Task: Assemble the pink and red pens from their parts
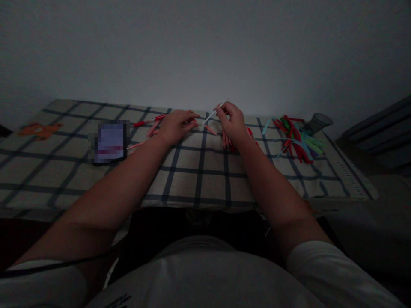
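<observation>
Between the fingertips of my right hand (230, 119) is a thin white stick (210, 116), slanting down to the left. My left hand (178, 125) is just left of the stick's lower tip, its thumb and fingers drawn together; whether something small is pinched there is too dim to tell. A short pink piece (210, 130) lies on the cloth between the hands. Several pink and red pieces (225, 141) are bunched beneath my right hand and partly hidden by it. More pink pieces (153, 128) lie beside my left hand, near a red pen (150, 120).
A checked cloth (186, 179) covers the table, which stands against a plain wall. A dark-framed device with a blurred screen (111, 142) and an orange cut-out shape (40, 130) lie left. Loose red, green and blue strips (298, 143) lie right, by a tilted grey cup (317, 123).
</observation>
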`<control>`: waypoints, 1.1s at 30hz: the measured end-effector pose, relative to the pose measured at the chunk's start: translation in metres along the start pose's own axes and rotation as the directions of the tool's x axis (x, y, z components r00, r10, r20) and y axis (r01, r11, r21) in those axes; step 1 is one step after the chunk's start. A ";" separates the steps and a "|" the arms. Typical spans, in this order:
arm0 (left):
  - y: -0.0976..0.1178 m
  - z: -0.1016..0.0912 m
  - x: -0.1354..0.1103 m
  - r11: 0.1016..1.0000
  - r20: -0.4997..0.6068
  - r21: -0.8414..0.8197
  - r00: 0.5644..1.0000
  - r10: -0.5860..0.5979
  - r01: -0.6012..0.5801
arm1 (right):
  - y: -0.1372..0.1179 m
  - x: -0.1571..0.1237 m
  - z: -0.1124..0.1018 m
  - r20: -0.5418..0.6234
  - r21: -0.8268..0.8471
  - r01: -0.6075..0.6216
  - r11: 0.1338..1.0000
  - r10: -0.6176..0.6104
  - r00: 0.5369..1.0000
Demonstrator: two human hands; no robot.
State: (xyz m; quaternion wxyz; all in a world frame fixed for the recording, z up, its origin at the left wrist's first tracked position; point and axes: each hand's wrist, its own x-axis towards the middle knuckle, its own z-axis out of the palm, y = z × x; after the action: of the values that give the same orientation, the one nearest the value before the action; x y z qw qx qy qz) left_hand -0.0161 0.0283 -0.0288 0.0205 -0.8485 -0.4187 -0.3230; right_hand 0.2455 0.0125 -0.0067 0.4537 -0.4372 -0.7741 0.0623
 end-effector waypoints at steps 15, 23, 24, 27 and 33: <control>0.005 -0.002 0.000 0.983 0.026 -0.181 0.999 -0.040 0.044 | -0.020 -0.008 -0.012 0.383 -0.372 0.102 0.923 0.053 0.922; -0.004 0.000 0.001 0.994 0.083 -0.103 0.996 -0.017 0.025 | -0.025 -0.010 -0.008 0.445 -0.375 0.084 0.923 0.100 0.890; -0.005 0.001 0.001 0.995 0.077 -0.092 0.997 -0.020 0.027 | -0.025 -0.010 -0.008 0.438 -0.370 0.079 0.926 0.099 0.893; -0.006 0.002 0.000 0.997 0.015 -0.071 1.000 -0.027 0.028 | -0.025 -0.010 -0.010 0.409 -0.358 0.061 0.932 0.098 0.907; -0.002 -0.004 0.000 0.998 -0.054 -0.064 0.999 0.011 -0.015 | -0.022 -0.008 -0.011 0.373 -0.328 0.054 0.943 0.077 0.925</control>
State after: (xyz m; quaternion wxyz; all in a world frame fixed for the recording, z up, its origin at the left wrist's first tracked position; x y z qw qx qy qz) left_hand -0.0198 0.0285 -0.0257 0.0062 -0.8425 -0.4018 -0.3587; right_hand 0.2417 -0.0106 0.0054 0.2142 -0.4913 -0.8441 0.0175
